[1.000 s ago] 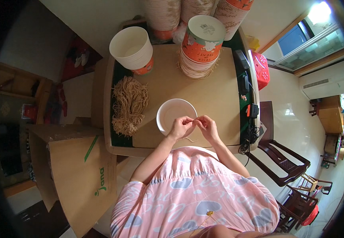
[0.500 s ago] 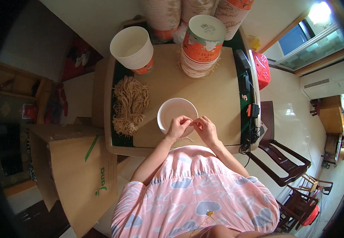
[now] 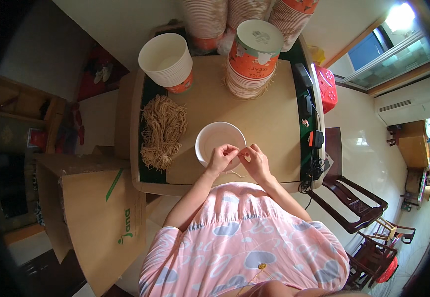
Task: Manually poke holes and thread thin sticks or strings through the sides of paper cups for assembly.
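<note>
A white paper bucket [image 3: 210, 136] stands on the brown board with its mouth up, right before me. Over its near right rim, my left hand [image 3: 222, 158] and my right hand [image 3: 256, 164] meet with pinched fingertips. Between them is a thin, pale cord [image 3: 239, 174], its loose part hanging beside the rim on the near side. My fingers cover the spot where the cord meets the bucket. Left of the bucket lies a tangled heap of tan cords [image 3: 163, 131].
Nested buckets [image 3: 165, 59] stand upright at the back left; an inverted orange stack [image 3: 252, 64] with cords stands to their right. More stacks [image 3: 205, 17] line the back. Black cables [image 3: 316, 168] run along the right edge. A cardboard box [image 3: 101, 213] sits left of the table.
My fingertips have shifted slightly, and the right hand is a little more curled. The bucket has moved very slightly left. Both hands stay at its rim.
</note>
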